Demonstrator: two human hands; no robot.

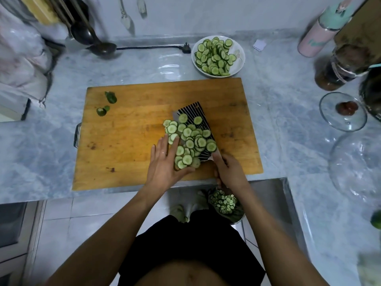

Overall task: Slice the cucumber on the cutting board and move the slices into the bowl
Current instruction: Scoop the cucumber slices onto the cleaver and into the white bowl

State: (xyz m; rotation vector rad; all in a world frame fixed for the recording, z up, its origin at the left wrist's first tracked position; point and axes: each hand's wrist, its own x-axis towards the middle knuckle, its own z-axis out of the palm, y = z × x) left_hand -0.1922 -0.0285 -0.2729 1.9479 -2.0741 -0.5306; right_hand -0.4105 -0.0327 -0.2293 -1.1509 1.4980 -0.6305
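A heap of cucumber slices (190,141) lies on the flat, ribbed blade of a cleaver (192,113) over the wooden cutting board (127,141). My right hand (228,172) grips the cleaver's handle at the board's near edge. My left hand (165,162) presses with straight fingers against the left side of the heap. A white bowl (239,58) behind the board holds many cucumber slices (215,56). Two cucumber ends (111,97) (101,111) lie on the board's far left.
A glass lid (343,112) and a glass bowl (354,162) stand to the right, with jars and a bottle behind. A ladle (101,47) and a plug with its cable (185,48) lie at the back. A bin with cucumber scraps (224,202) sits below the counter edge.
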